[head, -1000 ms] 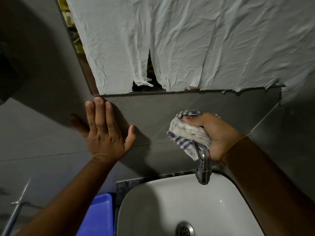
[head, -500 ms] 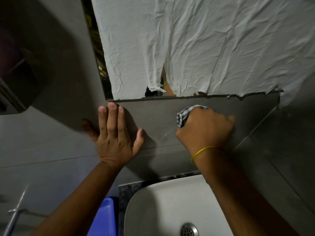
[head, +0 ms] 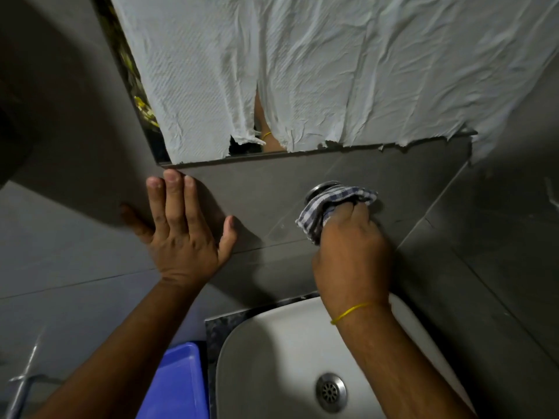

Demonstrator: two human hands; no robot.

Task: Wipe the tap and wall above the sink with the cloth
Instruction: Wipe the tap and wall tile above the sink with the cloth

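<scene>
My right hand [head: 351, 252] grips a blue-and-white checked cloth [head: 329, 207] and presses it against the round metal base of the tap [head: 320, 187] on the dark grey tiled wall [head: 266, 195]. The tap's spout is hidden behind my hand and arm. My left hand [head: 184, 231] lies flat on the wall to the left, fingers spread, holding nothing. The white sink [head: 272, 352] sits below, with its metal drain [head: 330, 392] showing.
A mirror [head: 145, 116] above the wall tiles is mostly covered by crinkled white paper [head: 332, 71]. A blue plastic tub [head: 175, 385] stands left of the sink. A metal bar [head: 24, 379] shows at the lower left.
My right hand has moved the cloth from the tap's spout up to the tap's base at the wall. My left hand has stayed flat on the tiles. The view has shifted closer.
</scene>
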